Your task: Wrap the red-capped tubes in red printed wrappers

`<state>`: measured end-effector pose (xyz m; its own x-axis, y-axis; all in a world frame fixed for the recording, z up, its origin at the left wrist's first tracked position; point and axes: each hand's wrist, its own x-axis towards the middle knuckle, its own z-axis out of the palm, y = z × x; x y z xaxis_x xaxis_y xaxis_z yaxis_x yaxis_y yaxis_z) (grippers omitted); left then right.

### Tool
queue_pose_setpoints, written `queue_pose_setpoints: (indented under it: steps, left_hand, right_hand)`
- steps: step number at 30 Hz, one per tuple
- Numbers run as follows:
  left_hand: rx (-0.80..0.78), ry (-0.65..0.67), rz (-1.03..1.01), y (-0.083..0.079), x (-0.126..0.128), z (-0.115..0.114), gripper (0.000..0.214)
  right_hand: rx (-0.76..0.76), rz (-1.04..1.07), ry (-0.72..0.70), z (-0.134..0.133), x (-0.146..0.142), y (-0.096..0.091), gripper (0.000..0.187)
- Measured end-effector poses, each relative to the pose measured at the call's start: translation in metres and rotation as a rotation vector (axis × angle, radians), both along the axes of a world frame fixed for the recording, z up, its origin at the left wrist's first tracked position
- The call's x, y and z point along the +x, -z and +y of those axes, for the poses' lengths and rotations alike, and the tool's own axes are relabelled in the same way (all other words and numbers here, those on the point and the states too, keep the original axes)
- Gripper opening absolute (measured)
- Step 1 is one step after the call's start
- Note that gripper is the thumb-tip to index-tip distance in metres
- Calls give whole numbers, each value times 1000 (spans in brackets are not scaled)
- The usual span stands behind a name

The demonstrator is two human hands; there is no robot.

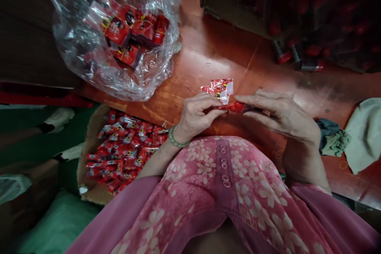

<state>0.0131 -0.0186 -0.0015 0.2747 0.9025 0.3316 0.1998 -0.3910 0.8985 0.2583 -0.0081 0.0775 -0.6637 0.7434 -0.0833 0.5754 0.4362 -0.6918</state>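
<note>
My left hand (195,116) pinches a small red printed plastic sleeve (223,107) between thumb and fingers, just in front of my body. From the other side, my right hand (281,114) grips a small red-capped bottle (237,106), mostly hidden by the fingers. The cap end meets the sleeve; I cannot tell how far it is inside. Right behind my hands, a few flat red sleeves (222,85) with yellow and white print lie on the table (202,51).
A clear plastic bag (139,87) with bundled red sleeves sits at upper left. Below it, a cardboard box (86,166) holds many red-wrapped pieces. Red-capped bottles (282,53) fill the dark upper right by a cardboard edge. Crumpled cloth (335,137) lies right. Another person's feet (61,119) show left.
</note>
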Motion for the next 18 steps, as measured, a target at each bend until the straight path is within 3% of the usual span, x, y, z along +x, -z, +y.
queue_pose_setpoints:
  steps: [9, 18]
  left_hand:
    - [-407, 162, 114, 7, -1, -9, 7]
    - [-626, 314, 105, 4, -6, 2, 20]
  right_hand:
    - [-212, -186, -146, 5, -2, 5, 49]
    - [-422, -61, -238, 27, -2, 16, 39]
